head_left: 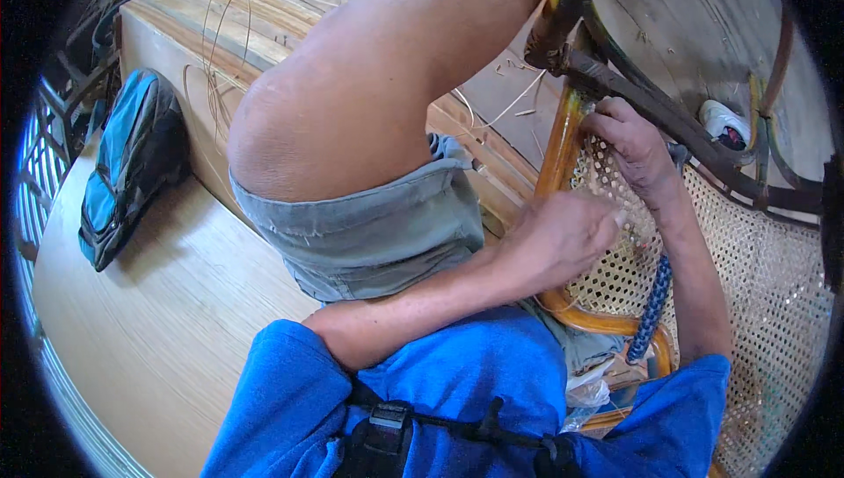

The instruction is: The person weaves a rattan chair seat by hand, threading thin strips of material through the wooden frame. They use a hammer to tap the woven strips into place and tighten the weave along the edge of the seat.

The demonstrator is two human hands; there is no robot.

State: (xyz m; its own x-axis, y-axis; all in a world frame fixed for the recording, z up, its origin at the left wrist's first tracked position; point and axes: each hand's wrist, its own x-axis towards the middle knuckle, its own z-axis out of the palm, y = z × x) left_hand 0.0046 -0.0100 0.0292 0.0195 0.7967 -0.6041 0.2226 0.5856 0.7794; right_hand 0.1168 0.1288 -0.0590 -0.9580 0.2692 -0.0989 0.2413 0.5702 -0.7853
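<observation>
A rattan chair frame (pixel 559 155) with an orange-brown curved rim lies against my lap, and a woven cane mesh panel (pixel 763 276) fills it. My left hand (pixel 559 236) rests on the mesh just inside the rim, fingers curled and pinched at the weave. My right hand (pixel 631 142) presses on the mesh a little higher, close to the rim and a dark crossbar (pixel 677 122). What the fingers pinch is too small to tell. A blue braided cord (pixel 652 307) hangs beside my right forearm. My raised left knee (pixel 352 100) crosses the middle of the view.
A blue and black backpack (pixel 127 166) lies on the pale wooden floor (pixel 149 302) at the left. Stacked wooden boards (pixel 202 21) run along the back with loose cane strands on them. A white shoe (pixel 723 119) sits on the planks at the right.
</observation>
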